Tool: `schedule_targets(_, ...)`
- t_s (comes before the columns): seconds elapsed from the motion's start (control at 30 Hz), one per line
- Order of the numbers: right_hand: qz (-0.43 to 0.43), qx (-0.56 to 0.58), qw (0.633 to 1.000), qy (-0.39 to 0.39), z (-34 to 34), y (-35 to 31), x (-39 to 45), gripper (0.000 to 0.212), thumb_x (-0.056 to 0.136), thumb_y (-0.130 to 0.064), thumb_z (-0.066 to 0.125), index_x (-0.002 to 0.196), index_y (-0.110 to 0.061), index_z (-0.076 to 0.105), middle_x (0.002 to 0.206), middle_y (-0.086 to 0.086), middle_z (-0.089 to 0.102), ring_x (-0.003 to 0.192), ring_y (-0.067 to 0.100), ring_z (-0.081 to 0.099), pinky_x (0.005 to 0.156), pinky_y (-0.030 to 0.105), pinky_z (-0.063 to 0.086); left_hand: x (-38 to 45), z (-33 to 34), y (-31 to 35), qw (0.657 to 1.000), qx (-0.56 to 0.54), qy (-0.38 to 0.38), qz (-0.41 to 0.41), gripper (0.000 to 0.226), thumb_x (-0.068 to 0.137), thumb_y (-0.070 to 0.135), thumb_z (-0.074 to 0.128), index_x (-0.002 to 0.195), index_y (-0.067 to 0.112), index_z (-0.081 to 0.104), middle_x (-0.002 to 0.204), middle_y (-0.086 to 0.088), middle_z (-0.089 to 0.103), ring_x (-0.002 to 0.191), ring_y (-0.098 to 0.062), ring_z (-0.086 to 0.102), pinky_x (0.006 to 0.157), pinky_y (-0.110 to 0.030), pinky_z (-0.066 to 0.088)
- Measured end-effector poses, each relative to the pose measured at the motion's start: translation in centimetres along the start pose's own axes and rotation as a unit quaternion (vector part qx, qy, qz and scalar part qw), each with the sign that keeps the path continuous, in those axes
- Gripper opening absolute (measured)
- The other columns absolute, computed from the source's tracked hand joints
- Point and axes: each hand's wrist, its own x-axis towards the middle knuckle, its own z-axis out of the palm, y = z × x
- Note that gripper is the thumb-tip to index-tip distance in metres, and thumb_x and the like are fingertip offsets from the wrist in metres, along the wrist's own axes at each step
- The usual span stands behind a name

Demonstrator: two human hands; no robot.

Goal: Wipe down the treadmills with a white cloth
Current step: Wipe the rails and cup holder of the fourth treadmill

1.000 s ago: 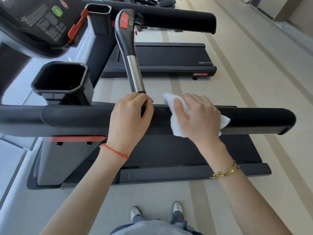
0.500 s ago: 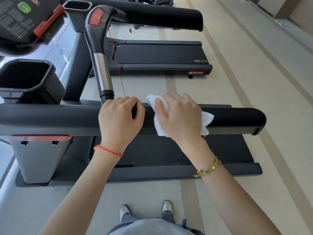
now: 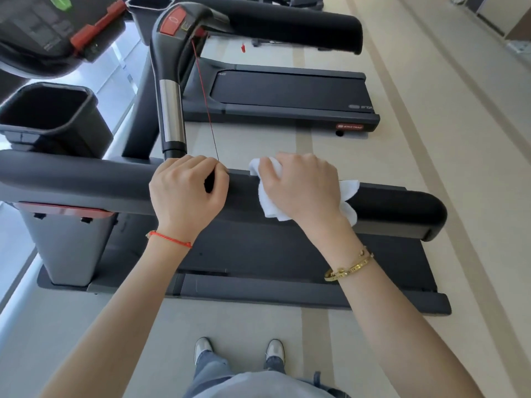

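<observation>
The near treadmill's black padded side handrail [image 3: 396, 205] runs across the middle of the view, above its dark deck [image 3: 258, 254]. My right hand [image 3: 304, 188] presses a crumpled white cloth [image 3: 268, 205] onto the rail, fingers curled over the cloth and the rail's top. My left hand [image 3: 186, 193] grips the same rail just to the left of the cloth, below the steel-sleeved inner handle [image 3: 171, 113]. A red bracelet is on my left wrist, a gold one on my right.
A black cup holder [image 3: 51, 110] and the console [image 3: 51, 30] sit at upper left. A thin red safety cord [image 3: 204, 93] hangs by the inner handle. A second treadmill [image 3: 290, 93] stands beyond. Beige floor [image 3: 431, 124] lies to the right; my shoes [image 3: 238, 351] stand below.
My right hand has slid the cloth left along the rail toward my left hand. The view has shifted right, showing more of the rail's end. My left hand still grips the rail.
</observation>
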Motion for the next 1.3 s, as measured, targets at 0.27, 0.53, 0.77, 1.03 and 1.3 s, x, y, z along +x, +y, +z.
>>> schedule_targets(0.27, -0.034, 0.017, 0.997, 0.067, -1.1, 3.5, -3.3, 0.04, 0.097, -0.045, 0.034, 0.074, -0.018, 0.054, 0.068, -0.004, 0.055, 0.066, 0.02, 0.047, 0.059, 0.03, 0.03, 0.0, 0.1, 2.8, 0.998, -0.005, -0.064, 0.007, 0.039, 0.097, 0.021, 0.047, 0.063, 0.01, 0.063, 0.053, 0.0, 0.052, 0.049, -0.025, 0.045, 0.059, -0.027, 0.033)
schedule_targets(0.53, 0.085, -0.014, 0.991, 0.101, -3.5, 12.1, -3.5, 0.043, 0.096, -0.04, 0.037, 0.063, -0.014, 0.047, 0.06, -0.001, 0.047, 0.061, 0.024, 0.046, 0.055, 0.03, 0.026, 0.2, 2.1, 8.9, 0.991, -0.05, -0.118, 0.03, 0.046, 0.099, 0.026, 0.046, 0.056, 0.01, 0.047, 0.05, 0.0, 0.043, 0.047, -0.027, 0.041, 0.05, -0.021, 0.02)
schedule_targets(0.77, 0.036, -0.009, 0.992, 0.117, -2.2, 8.9, -4.2, 0.038, 0.098, -0.037, 0.041, 0.067, -0.015, 0.046, 0.063, 0.0, 0.051, 0.064, 0.023, 0.044, 0.059, 0.034, 0.032, -0.4, 3.4, 12.0, 0.993, -0.022, -0.118, 0.001, 0.048, 0.097, 0.029, 0.045, 0.053, 0.01, 0.041, 0.047, -0.001, 0.037, 0.047, -0.028, 0.037, 0.047, -0.028, 0.017)
schedule_targets(1.03, 0.081, 0.023, 0.981, 0.174, -3.8, 16.5, -5.9, 0.041, 0.098, -0.04, 0.04, 0.077, -0.012, 0.062, 0.075, 0.001, 0.063, 0.074, 0.024, 0.053, 0.061, 0.033, 0.036, -0.7, 4.1, 12.0, 0.997, -0.018, -0.072, 0.002, 0.048, 0.095, 0.024, 0.048, 0.05, 0.013, 0.035, 0.044, 0.002, 0.03, 0.044, -0.022, 0.029, 0.047, -0.021, 0.012)
schedule_targets(1.3, 0.234, 0.204, 0.943, 0.12, -4.6, 19.8, -5.9, 0.039, 0.094, -0.043, 0.039, 0.059, -0.027, 0.042, 0.055, -0.011, 0.049, 0.058, 0.012, 0.044, 0.055, 0.031, 0.033, -1.0, 4.8, 12.1, 1.0, 0.002, -0.026, 0.007, 0.047, 0.094, 0.024, 0.049, 0.049, 0.016, 0.035, 0.044, 0.004, 0.028, 0.042, -0.021, 0.028, 0.047, -0.019, 0.011)
